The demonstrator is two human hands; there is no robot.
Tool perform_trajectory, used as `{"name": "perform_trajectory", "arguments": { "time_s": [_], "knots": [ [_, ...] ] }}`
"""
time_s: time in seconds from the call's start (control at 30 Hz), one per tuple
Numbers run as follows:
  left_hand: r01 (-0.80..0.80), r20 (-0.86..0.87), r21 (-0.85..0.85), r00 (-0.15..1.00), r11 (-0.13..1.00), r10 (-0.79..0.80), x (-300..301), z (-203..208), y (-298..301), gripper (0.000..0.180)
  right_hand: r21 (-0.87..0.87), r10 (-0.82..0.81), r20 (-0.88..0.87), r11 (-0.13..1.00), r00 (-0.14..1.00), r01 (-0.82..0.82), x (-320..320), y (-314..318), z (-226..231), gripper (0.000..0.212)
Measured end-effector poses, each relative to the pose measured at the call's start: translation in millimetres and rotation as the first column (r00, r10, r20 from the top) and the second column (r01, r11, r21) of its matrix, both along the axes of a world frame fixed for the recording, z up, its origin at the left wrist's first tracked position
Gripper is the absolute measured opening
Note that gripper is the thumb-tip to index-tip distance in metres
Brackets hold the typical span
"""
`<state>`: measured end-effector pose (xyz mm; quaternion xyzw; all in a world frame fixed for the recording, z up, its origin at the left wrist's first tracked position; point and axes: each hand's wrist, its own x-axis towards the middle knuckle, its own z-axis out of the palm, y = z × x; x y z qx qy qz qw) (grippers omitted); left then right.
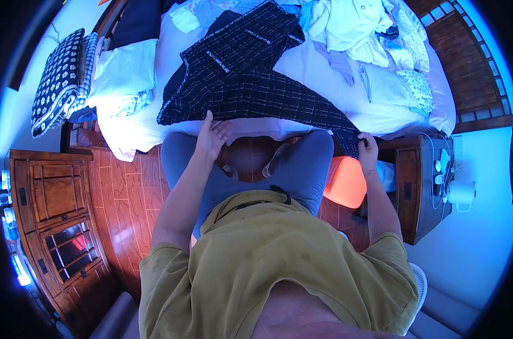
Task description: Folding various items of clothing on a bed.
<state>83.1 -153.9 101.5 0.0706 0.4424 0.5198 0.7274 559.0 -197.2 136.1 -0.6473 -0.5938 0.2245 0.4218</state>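
A dark checked garment (pixel 251 73) with pale trim lies spread across the white bed (pixel 324 85) in front of me. My left hand (pixel 212 135) rests flat on its near hem at the bed's edge, fingers apart. My right hand (pixel 368 148) pinches the garment's right corner where it hangs over the mattress edge. I am seated facing the bed, in a mustard shirt and grey trousers.
A heap of light clothes (pixel 369 34) covers the bed's far right. A folded patterned blanket (pixel 61 79) and pale pillows (pixel 124 73) lie at the left. A wooden cabinet (pixel 56 220) stands left, a nightstand (pixel 420 192) with a paper roll right, an orange stool (pixel 346 181) by my knee.
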Motion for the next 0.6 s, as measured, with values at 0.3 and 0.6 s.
{"name": "perform_trajectory", "arguments": {
  "time_s": [0.3, 0.6],
  "knots": [
    [0.081, 0.124, 0.019, 0.989, 0.997, -0.082, 11, 5, -3, 0.07, -0.272, 0.534, 0.089, 0.825, 0.841, -0.495, -14, -44, -1, 0.014],
    [-0.135, 0.296, 0.025, 0.947, 0.99, 0.122, 7, -13, -24, 0.041, -0.89, 0.844, -0.334, -0.137, 0.42, -0.434, -85, -76, 78, 0.022]
  ]
}}
